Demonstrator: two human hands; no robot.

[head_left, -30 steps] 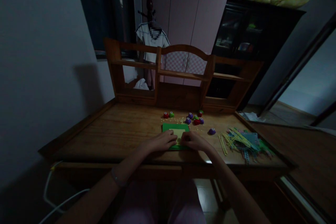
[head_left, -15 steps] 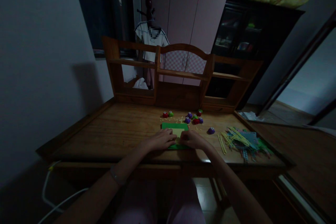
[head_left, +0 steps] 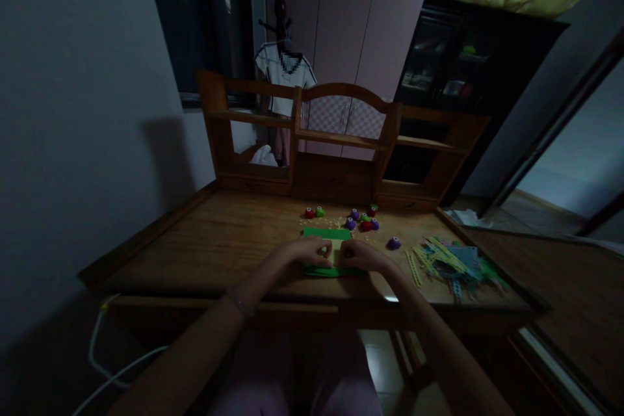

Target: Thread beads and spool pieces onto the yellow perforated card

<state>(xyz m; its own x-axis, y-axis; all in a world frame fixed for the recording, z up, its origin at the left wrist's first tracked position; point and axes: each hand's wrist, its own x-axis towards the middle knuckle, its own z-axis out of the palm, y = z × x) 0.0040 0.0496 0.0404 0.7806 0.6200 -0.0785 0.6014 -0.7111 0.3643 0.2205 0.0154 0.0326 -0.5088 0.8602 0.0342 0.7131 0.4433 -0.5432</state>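
Note:
A green sheet [head_left: 327,233] lies near the desk's front edge, with a pale yellow piece [head_left: 337,253] on its middle. My left hand [head_left: 312,251] rests over the left side of the sheet, thumb and forefinger curved apart beside the yellow piece, with nothing visible between them. My right hand [head_left: 358,255] is at the right side, its fingers curled at the yellow piece's right edge; what they hold, if anything, is too small to make out. Small pale bits [head_left: 333,223] are scattered behind the sheet.
Several red, green and purple toy pieces with eye-like tops, one a purple piece [head_left: 394,243], stand behind and right of the sheet. A pile of yellow and teal strips [head_left: 446,257] lies at the right. A wooden shelf [head_left: 341,138] rises at the desk's back.
My left hand's thumb and forefinger have spread a little apart. The right hand has shifted slightly, its fingers still curled. The view has moved slightly.

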